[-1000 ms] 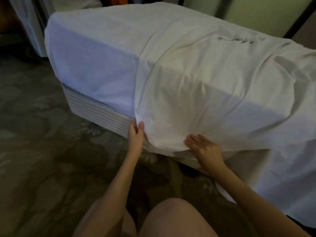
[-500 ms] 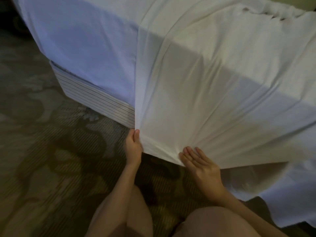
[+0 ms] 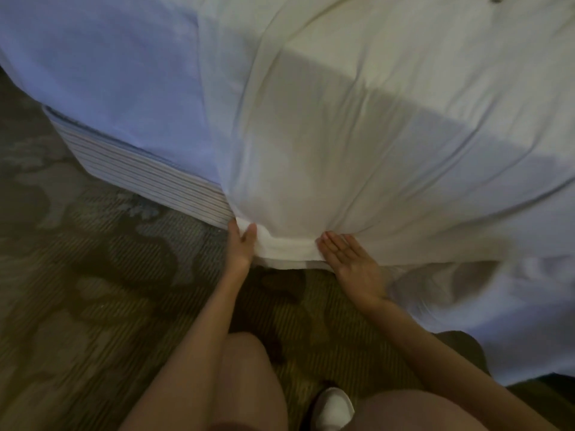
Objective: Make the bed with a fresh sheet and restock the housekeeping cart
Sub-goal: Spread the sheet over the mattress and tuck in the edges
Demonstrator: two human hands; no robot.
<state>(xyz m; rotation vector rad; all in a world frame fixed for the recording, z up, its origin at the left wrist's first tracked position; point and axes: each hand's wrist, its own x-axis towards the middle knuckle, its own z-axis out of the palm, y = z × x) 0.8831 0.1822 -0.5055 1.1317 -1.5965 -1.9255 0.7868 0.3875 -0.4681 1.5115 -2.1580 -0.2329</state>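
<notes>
The white sheet (image 3: pixel 357 144) drapes creased over the bed corner; left hand (image 3: pixel 241 244) pinches its hem, right hand (image 3: pixel 351 262) presses flat, fingers spread.

The sheet (image 3: pixel 357 150) under my palms is white woven cloth, matt, thin enough to fall in soft creases that fan out from where I press. My left hand (image 3: pixel 241 245) pinches a doubled edge of it; there the cloth looks thicker and more opaque. My right hand (image 3: pixel 348 259) lies flat and open on the same smooth fabric. The mattress side (image 3: pixel 102 82) wears a taut, matt white cover with hardly a wrinkle. Below it the box spring (image 3: pixel 149 178) has striped ticking cloth, finely ribbed. The carpet (image 3: pixel 93 290) is dull, patterned, low pile. My shoe (image 3: pixel 333 409) looks smooth and white.
</notes>
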